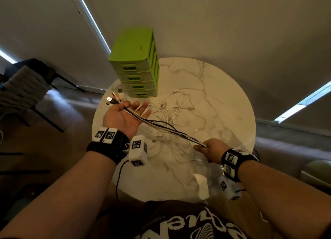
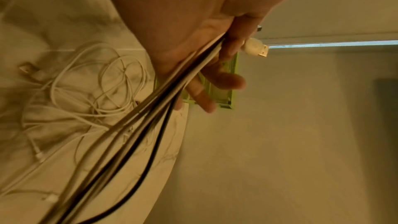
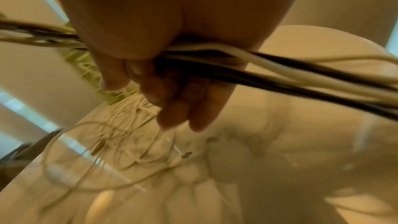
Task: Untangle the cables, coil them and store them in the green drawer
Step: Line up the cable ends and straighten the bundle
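A bundle of black and white cables (image 1: 166, 129) stretches taut above the round marble table (image 1: 223, 104) between my two hands. My left hand (image 1: 129, 113) lies palm up, its thumb pinching the bundle (image 2: 150, 125) against the palm while the fingers stay spread. USB plugs (image 1: 114, 97) stick out past the thumb, one white plug (image 2: 256, 48) plainly visible. My right hand (image 1: 210, 149) curls its fingers (image 3: 163, 91) round the bundle (image 3: 280, 67) nearer the table's front. A tangle of thin white cables (image 1: 180, 108) lies on the table below. The green drawer unit (image 1: 134, 50) stands at the far left edge, all drawers closed.
A woven chair (image 1: 26, 88) stands on the floor at the left. A pale seat (image 1: 317, 169) sits to the right of the table. A black wire (image 1: 119, 176) hangs from my left wrist band. Walls close in behind the table.
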### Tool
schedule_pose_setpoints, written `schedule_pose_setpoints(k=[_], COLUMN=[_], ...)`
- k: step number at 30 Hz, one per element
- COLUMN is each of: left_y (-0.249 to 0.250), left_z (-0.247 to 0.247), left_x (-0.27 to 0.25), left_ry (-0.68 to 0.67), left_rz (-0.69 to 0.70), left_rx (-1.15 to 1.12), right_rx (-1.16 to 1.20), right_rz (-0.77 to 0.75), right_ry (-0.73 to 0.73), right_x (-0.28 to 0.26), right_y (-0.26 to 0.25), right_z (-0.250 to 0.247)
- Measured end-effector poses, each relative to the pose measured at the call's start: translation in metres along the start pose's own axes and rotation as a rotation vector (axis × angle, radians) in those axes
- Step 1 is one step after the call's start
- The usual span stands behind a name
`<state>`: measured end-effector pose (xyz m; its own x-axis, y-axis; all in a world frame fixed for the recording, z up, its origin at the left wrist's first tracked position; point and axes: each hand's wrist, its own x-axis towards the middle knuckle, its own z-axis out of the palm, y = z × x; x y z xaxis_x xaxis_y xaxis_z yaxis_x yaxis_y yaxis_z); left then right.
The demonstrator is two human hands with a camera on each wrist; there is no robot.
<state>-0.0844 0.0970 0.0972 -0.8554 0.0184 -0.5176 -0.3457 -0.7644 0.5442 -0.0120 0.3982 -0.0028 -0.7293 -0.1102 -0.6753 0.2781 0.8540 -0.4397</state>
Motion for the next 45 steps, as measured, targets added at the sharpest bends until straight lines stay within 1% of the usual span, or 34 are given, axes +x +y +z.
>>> schedule_pose_setpoints(k=[3, 4, 5, 6, 8, 10, 11, 12, 14, 17, 19, 20, 22, 23, 25, 26, 27, 28, 29, 30, 31, 34, 37, 41, 42, 45], left_y=[0.011, 0.014, 0.018, 0.027, 0.051, 0.081, 0.094, 0.103, 0.109, 0.103, 0.100, 0.099, 0.095, 0.092, 0.085, 0.081, 0.079, 0.077, 0.076, 0.076, 0.077, 0.078, 0.078, 0.075, 0.074, 0.070], left_z=[-0.011, -0.016, -0.022, -0.029, -0.045, -0.062, -0.070, -0.076, -0.083, -0.089, -0.096, -0.100, -0.106, -0.108, -0.109, -0.108, -0.108, -0.106, -0.105, -0.105, -0.104, -0.104, -0.104, -0.103, -0.103, -0.098], left_x=[0.006, 0.008, 0.011, 0.016, 0.029, 0.043, 0.050, 0.055, 0.058, 0.056, 0.058, 0.059, 0.061, 0.060, 0.058, 0.056, 0.055, 0.054, 0.053, 0.053, 0.053, 0.053, 0.054, 0.057, 0.058, 0.061], left_ry=[0.017, 0.005, -0.003, 0.002, 0.049, 0.110, 0.132, 0.149, 0.166, 0.186, 0.182, 0.180, 0.190, 0.200, 0.213, 0.216, 0.219, 0.222, 0.223, 0.227, 0.230, 0.228, 0.223, 0.215, 0.202, 0.173], left_rz=[-0.073, -0.096, -0.103, -0.096, -0.040, 0.021, 0.031, 0.023, -0.040, -0.155, -0.214, -0.239, -0.276, -0.288, -0.307, -0.314, -0.319, -0.321, -0.320, -0.318, -0.317, -0.326, -0.328, -0.292, -0.287, -0.274], left_rx=[0.002, 0.002, 0.004, 0.000, -0.032, -0.063, -0.064, -0.052, 0.013, 0.142, 0.212, 0.232, 0.250, 0.259, 0.290, 0.308, 0.321, 0.330, 0.332, 0.331, 0.330, 0.334, 0.309, 0.256, 0.244, 0.220], right_rx=[0.134, 0.143, 0.150, 0.155, 0.133, 0.011, -0.062, -0.127, -0.210, -0.224, -0.153, -0.083, 0.068, 0.092, 0.026, -0.033, -0.098, -0.162, -0.240, -0.323, -0.410, -0.635, -0.799, -0.769, -0.752, -0.703], right_rz=[0.061, 0.053, 0.031, 0.009, -0.002, 0.034, 0.051, 0.068, 0.101, 0.077, 0.020, -0.020, -0.114, -0.155, -0.234, -0.303, -0.393, -0.475, -0.527, -0.538, -0.513, -0.343, -0.293, -0.226, -0.231, -0.315], right_ry=[0.137, 0.184, 0.200, 0.171, 0.017, -0.106, -0.119, -0.106, -0.082, -0.157, -0.154, -0.092, 0.121, 0.219, 0.350, 0.365, 0.348, 0.304, 0.241, 0.175, 0.127, 0.065, 0.016, 0.062, 0.080, 0.122], right_x=[0.007, 0.008, 0.008, 0.009, 0.006, 0.004, 0.005, 0.006, 0.008, 0.008, 0.003, 0.003, 0.009, 0.015, 0.031, 0.039, 0.047, 0.054, 0.061, 0.068, 0.077, 0.094, 0.105, 0.110, 0.110, 0.109], right_y=[-0.007, -0.012, -0.018, -0.022, -0.031, -0.039, -0.041, -0.044, -0.047, -0.052, -0.062, -0.067, -0.084, -0.095, -0.123, -0.138, -0.150, -0.161, -0.167, -0.173, -0.176, -0.181, -0.175, -0.160, -0.159, -0.162], right_z=[0.001, 0.001, 0.001, 0.004, 0.013, 0.028, 0.035, 0.041, 0.046, 0.040, 0.025, 0.017, 0.003, -0.001, 0.002, 0.008, 0.016, 0.026, 0.036, 0.045, 0.054, 0.056, 0.051, 0.043, 0.041, 0.031])
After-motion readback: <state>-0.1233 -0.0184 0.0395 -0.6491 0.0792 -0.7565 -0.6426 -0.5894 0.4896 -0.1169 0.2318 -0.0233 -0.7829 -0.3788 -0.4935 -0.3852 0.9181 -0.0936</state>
